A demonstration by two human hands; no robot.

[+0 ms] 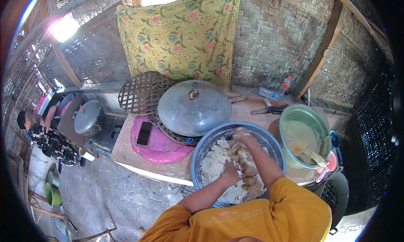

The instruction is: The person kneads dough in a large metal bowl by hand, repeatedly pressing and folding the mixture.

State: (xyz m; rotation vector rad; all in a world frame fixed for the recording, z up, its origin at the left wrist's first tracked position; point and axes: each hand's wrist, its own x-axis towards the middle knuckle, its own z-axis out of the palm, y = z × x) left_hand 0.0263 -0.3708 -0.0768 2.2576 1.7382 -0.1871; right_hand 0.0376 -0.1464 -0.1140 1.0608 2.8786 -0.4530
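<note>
A large blue basin (279, 154) on the wooden table holds pale, lumpy flour or dough (214, 164) with brownish patches. My left hand (231, 172) is down in the mixture near the basin's middle, its fingers coated and partly buried. My right hand (242, 134) reaches to the far inner part of the basin, above and right of the left one, fingertips hidden against the mixture. What either hand grips cannot be made out. Right of the basin, a green tub (283, 116) contains cloudy liquid and a scraper-like utensil (315, 157).
A lidded metal pot (179, 111), woven rack (134, 95), pink cloth (168, 156), phone (144, 134) and plastic bottle (284, 85) share the wooden table (122, 149). A dark wok (338, 191) stands at right. Another person (42, 132) is at left near a smaller pot (86, 118).
</note>
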